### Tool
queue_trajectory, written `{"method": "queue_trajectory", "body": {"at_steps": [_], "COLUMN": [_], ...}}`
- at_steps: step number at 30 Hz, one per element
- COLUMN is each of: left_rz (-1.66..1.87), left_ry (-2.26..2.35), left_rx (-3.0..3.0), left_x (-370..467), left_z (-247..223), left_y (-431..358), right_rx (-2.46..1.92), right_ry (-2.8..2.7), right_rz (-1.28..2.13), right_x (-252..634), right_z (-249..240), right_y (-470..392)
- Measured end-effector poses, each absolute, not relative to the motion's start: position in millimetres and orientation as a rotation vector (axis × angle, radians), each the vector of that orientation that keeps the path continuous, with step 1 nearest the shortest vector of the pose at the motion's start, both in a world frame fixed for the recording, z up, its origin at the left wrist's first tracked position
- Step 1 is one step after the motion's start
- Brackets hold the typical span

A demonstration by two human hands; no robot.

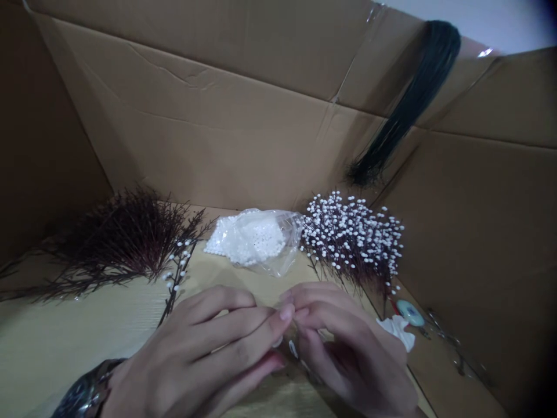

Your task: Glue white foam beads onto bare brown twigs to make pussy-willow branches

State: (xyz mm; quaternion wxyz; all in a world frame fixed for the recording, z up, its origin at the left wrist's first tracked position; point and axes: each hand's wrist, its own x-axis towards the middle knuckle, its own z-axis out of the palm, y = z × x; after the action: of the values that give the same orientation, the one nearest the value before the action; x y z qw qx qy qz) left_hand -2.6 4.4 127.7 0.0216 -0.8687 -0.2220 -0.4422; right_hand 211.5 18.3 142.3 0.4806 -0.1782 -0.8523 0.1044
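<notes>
My left hand (217, 348) and my right hand (348, 337) meet at the fingertips low in the middle of the head view. The fingers of both are pinched together, and what lies between the tips is too small and hidden to name. Small white pieces (293, 349) show just below the fingertips. Beyond my hands lies a clear plastic bag of white beads (252, 238). A sprig with white berries (176, 273) rests beyond my left hand, and a bunch of white-tipped dark stems (352, 232) lies beyond my right.
Bare dark red twigs (126, 238) are piled at the left. Cardboard walls (217, 128) surround the work surface (87, 325). Dark green strands (413, 104) hang at the back right. A crumpled white piece (398, 331), a pale green round object (410, 313) and scissors-like metal (456, 348) lie right.
</notes>
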Motion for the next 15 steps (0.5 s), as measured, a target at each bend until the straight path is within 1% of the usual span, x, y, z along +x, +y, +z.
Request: {"method": "queue_trajectory", "body": {"at_steps": [6, 9, 12, 15], "left_rz": [-1.494, -1.5, -1.485, -1.46], "left_ry": [-0.594, -0.583, -0.581, -0.594], "left_rx": [-2.691, -2.69, -2.697, -2.694], "left_x": [-0.2, 1.3, 0.9, -0.7], "left_z": [124.5, 122.8, 121.8, 121.9], "left_y": [8.7, 9.6, 10.0, 9.2], "right_rx": [-0.388, -0.381, -0.357, -0.314], "right_ry": [-1.969, -1.938, -1.941, -1.964], "right_rz": [0.384, 0.411, 0.36, 0.227], "right_x": [208.7, 208.7, 208.5, 209.4], "right_z": [136.9, 134.2, 136.0, 137.7], "right_y": [22.5, 22.4, 22.8, 23.5]}}
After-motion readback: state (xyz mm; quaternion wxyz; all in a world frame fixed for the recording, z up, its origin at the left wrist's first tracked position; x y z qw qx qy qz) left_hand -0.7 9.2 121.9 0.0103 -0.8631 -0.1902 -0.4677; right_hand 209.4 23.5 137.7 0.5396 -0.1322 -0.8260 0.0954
